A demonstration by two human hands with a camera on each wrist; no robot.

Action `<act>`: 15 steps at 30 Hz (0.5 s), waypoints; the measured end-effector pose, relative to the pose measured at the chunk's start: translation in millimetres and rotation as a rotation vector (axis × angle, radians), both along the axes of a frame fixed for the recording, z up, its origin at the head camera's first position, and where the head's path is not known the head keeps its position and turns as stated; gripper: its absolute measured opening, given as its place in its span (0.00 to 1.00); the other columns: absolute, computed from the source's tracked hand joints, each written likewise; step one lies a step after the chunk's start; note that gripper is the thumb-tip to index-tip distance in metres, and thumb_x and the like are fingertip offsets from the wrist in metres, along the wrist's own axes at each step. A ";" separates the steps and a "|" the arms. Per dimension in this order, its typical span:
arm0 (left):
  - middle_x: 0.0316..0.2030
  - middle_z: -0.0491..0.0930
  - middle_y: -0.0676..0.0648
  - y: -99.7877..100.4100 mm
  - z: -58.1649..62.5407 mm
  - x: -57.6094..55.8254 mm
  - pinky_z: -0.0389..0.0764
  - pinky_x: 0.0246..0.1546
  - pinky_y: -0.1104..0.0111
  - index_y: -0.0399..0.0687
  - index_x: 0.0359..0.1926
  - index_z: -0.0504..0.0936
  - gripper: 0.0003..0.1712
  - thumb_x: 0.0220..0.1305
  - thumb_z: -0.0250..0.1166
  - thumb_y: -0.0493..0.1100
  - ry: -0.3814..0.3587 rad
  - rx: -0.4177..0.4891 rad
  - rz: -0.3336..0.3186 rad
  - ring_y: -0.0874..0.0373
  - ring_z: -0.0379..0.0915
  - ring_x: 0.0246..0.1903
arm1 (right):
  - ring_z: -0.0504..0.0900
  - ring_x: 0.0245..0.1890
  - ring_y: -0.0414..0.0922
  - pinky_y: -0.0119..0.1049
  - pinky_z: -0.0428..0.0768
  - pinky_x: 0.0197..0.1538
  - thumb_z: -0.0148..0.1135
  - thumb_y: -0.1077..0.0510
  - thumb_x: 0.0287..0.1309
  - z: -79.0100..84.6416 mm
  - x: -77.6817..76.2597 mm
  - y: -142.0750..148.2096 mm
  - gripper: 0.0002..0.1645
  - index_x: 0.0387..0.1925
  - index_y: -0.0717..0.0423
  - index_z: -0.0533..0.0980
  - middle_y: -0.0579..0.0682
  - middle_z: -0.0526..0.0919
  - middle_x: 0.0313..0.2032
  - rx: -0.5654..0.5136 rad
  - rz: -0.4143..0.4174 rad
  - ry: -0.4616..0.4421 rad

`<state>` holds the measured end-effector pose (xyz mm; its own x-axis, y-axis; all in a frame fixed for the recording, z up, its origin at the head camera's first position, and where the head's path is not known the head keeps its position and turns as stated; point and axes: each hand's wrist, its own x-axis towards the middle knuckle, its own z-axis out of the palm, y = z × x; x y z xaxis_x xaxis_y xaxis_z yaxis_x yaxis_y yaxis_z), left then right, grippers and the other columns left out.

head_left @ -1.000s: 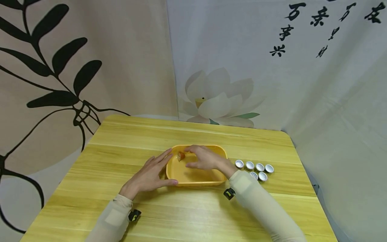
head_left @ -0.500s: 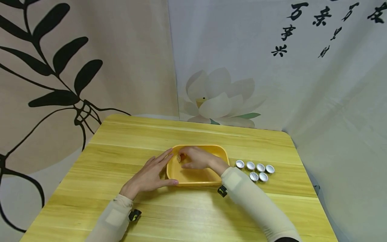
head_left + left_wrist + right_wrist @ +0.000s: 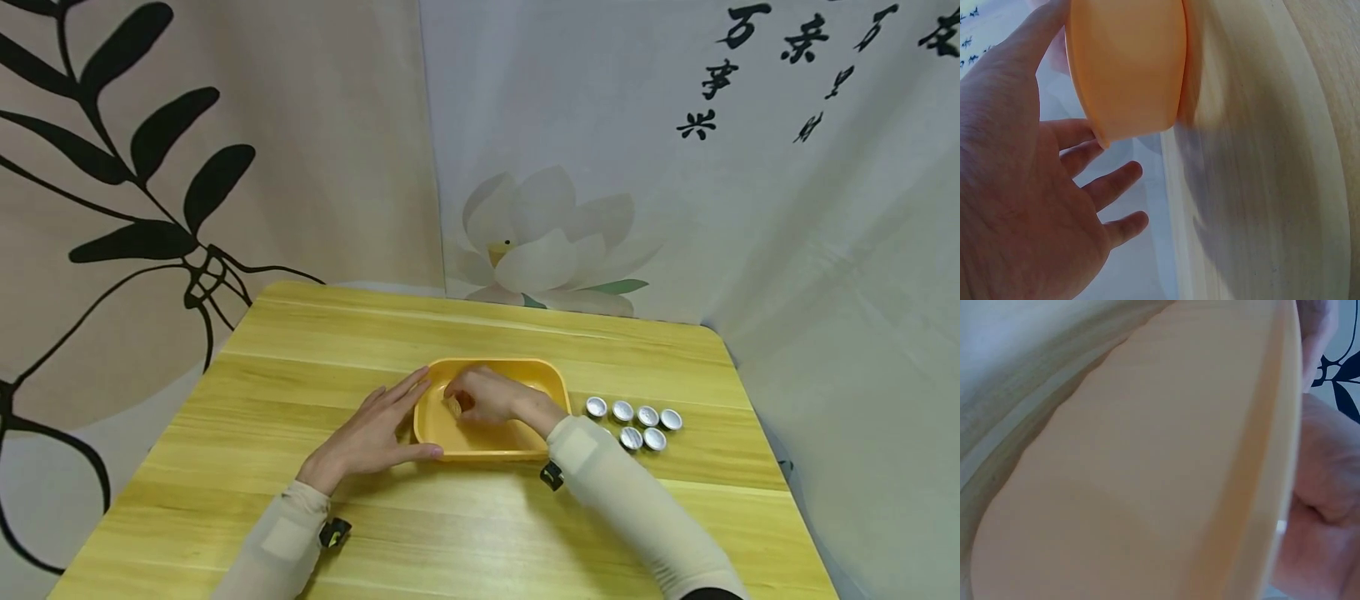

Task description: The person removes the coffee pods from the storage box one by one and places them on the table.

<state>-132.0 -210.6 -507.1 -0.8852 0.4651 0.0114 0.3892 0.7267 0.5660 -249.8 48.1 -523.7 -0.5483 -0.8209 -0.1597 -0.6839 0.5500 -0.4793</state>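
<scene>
A yellow-orange rectangular tray [image 3: 517, 362] sits on the wooden table. My left hand [image 3: 369, 435] lies along its left end, with fingers straight on the rim; in the left wrist view the fingers are spread beside the tray's outer wall [image 3: 1129, 69]. Inside the tray, my right hand [image 3: 491, 395] pinches a small round orange-brown piece with a pale face [image 3: 453, 407] between thumb and fingers. Most of that piece is hidden by the fingers. In the right wrist view the tray wall [image 3: 1122, 462] covers the fingertips, and only part of the hand [image 3: 1329, 469] shows.
Several small round silver-topped pieces [image 3: 632, 437] stand in two rows on the table, just right of the tray and close to the right sleeve [image 3: 637, 492]. The wooden table [image 3: 465, 533] meets printed curtains [image 3: 337, 167] at its back.
The right hand has reached left to the small orange-brown piece, taken hold of it and shifted it slightly toward the front of the tray. The left hand has stayed at the rim.
</scene>
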 end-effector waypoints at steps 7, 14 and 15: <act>0.94 0.47 0.49 0.8 1.9 0.3 0.51 0.89 0.29 0.44 0.92 0.56 0.69 0.67 0.75 0.76 -0.007 -0.003 0.005 0.39 0.55 0.90 | 0.80 0.38 0.37 0.30 0.83 0.44 0.80 0.58 0.70 -2.2 -2.8 1.1 0.19 0.60 0.46 0.89 0.39 0.87 0.38 0.010 0.041 -0.034; 0.94 0.47 0.49 1.2 1.4 0.5 0.52 0.89 0.29 0.43 0.91 0.56 0.69 0.67 0.75 0.76 -0.005 -0.002 0.004 0.39 0.55 0.90 | 0.80 0.39 0.37 0.30 0.84 0.45 0.80 0.55 0.71 5.3 3.2 6.0 0.19 0.60 0.48 0.88 0.40 0.88 0.41 -0.003 0.034 -0.030; 0.94 0.47 0.49 1.1 1.2 0.4 0.52 0.89 0.29 0.43 0.91 0.56 0.69 0.67 0.75 0.76 -0.004 -0.004 0.004 0.39 0.55 0.90 | 0.80 0.39 0.38 0.31 0.84 0.46 0.79 0.56 0.71 9.2 5.7 7.5 0.19 0.61 0.49 0.88 0.41 0.88 0.42 -0.012 0.024 -0.037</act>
